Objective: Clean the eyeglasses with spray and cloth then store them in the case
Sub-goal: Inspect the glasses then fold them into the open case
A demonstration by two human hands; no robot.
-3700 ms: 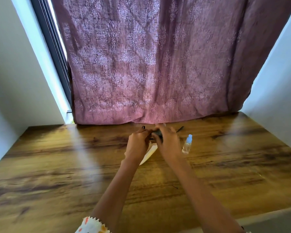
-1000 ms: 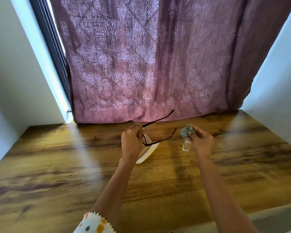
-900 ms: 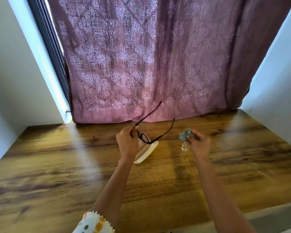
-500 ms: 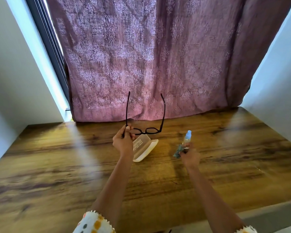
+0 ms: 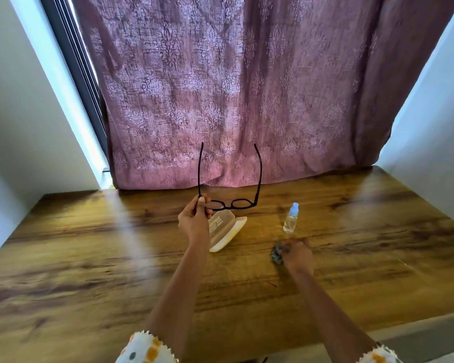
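My left hand (image 5: 194,221) pinches the left corner of the black-framed eyeglasses (image 5: 232,204) and holds them above the table with both temples pointing up toward the curtain. Just beneath them lies the open cream case (image 5: 227,229), partly hidden behind my left hand. My right hand (image 5: 298,255) is low on the table and grips the small grey-green cloth (image 5: 277,254), which touches the wood. The small clear spray bottle (image 5: 291,218) with a light blue cap stands upright just beyond that hand.
The wooden table (image 5: 89,258) fills the view, with a purple patterned curtain (image 5: 233,87) hanging along its far edge. White walls close in on both sides. The table's near edge runs along the bottom right.
My left hand turned the glasses so both temples point up. My right hand carried the cloth away from the glasses and down onto the table in front of the spray bottle.
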